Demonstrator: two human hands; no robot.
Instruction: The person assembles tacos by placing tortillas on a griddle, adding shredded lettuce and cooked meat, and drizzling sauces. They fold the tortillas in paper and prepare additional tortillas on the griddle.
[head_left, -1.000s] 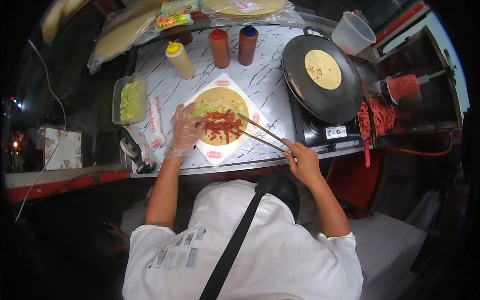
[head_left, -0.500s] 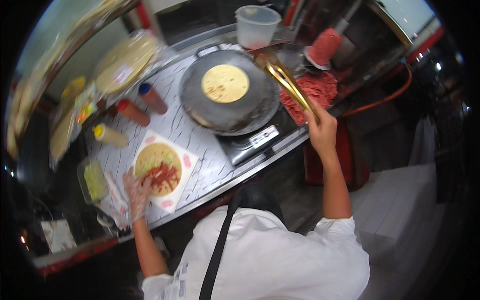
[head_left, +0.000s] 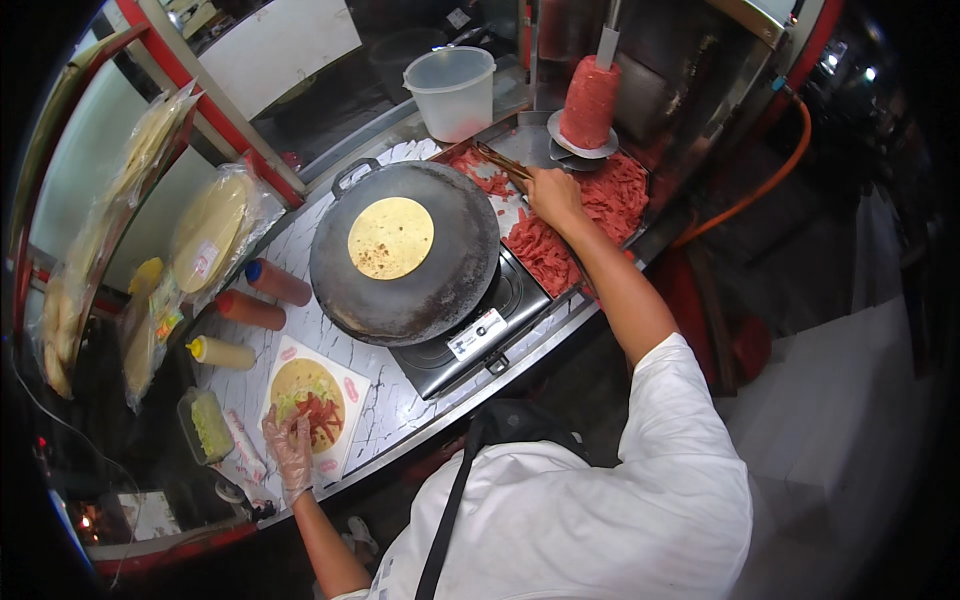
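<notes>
In a clear plastic glove, my left hand [head_left: 289, 450] reaches over the near-left edge of a flatbread [head_left: 300, 378]. Its fingers are slightly bent and apart, their tips touching the filling of shredded lettuce [head_left: 318, 385] and red meat strips [head_left: 326, 420]. The flatbread lies on a white paper sheet [head_left: 350, 408] with red print. My bare right hand [head_left: 556, 196] is closed around gold tongs [head_left: 503, 163], whose far ends are over the metal tray at the meat shreds [head_left: 600, 205]. Another flatbread [head_left: 391, 238], browned in spots, lies on the black domed griddle [head_left: 440, 300].
The griddle sits on a portable stove [head_left: 470, 350]. A meat cone [head_left: 590, 105] stands on a spit behind the tray, beside a clear bucket [head_left: 450, 95]. Red sauce bottles [head_left: 250, 311], a yellow-capped bottle [head_left: 222, 353] and a lettuce container [head_left: 207, 425] stand left. Bagged flatbreads [head_left: 212, 228] lean behind.
My right hand has moved the tongs left and down to the tray, where they now lie low over the meat. My left hand remains at the filled flatbread. The whole view has shifted and turned.
</notes>
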